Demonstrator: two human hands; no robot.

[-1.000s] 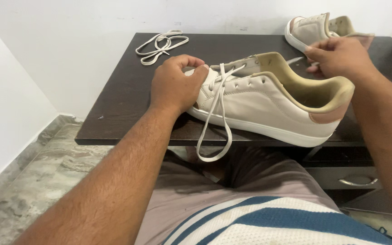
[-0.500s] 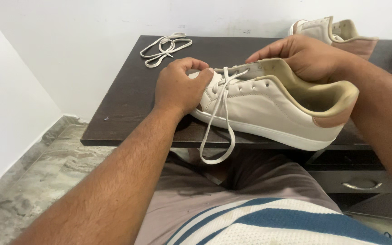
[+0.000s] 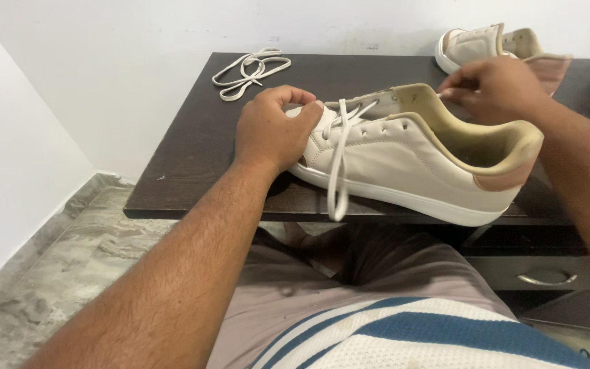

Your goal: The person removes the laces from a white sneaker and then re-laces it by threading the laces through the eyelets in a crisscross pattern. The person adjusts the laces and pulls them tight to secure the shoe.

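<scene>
A white sneaker with a pink heel patch lies on its side on the dark wooden table, toe to the left. My left hand grips the toe end and holds it down. My right hand is over the shoe's opening, pinching the end of the white shoelace. The lace runs through the lower eyelets, and a loop of it hangs down past the table's front edge.
A second white sneaker sits at the back right of the table. A loose white shoelace lies coiled at the back left. A drawer with a metal handle is under the table on the right. Marble floor lies to the left.
My right hand has left the shoe's collar and moved up and right, pulling the lace. The hanging loop has grown shorter and narrower. My left hand stays on the toe.
</scene>
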